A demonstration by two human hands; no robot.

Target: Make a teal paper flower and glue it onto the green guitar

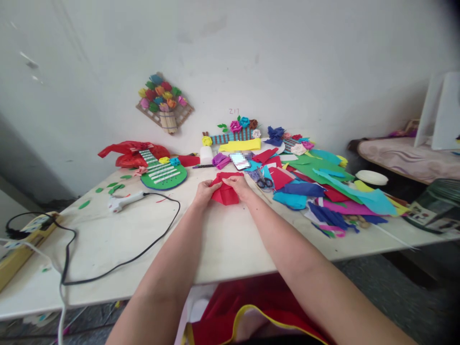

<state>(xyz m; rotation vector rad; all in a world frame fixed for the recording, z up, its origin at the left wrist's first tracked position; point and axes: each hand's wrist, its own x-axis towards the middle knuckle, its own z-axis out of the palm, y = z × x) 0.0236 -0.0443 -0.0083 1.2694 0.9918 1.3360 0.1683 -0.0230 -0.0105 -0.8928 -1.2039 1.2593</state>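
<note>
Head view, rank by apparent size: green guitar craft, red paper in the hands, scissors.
1. green guitar craft, largest
2. red paper, somewhat smaller, though partly covered and nearer the camera
3. scissors, clearly smallest

A white table is set against a scuffed white wall; a bed is seen to the table's right.

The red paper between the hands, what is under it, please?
Under the red paper only the white table shows, around its edges. The left hand and right hand grip its upper corners. Anything directly beneath the folded sheet is covered.
</note>
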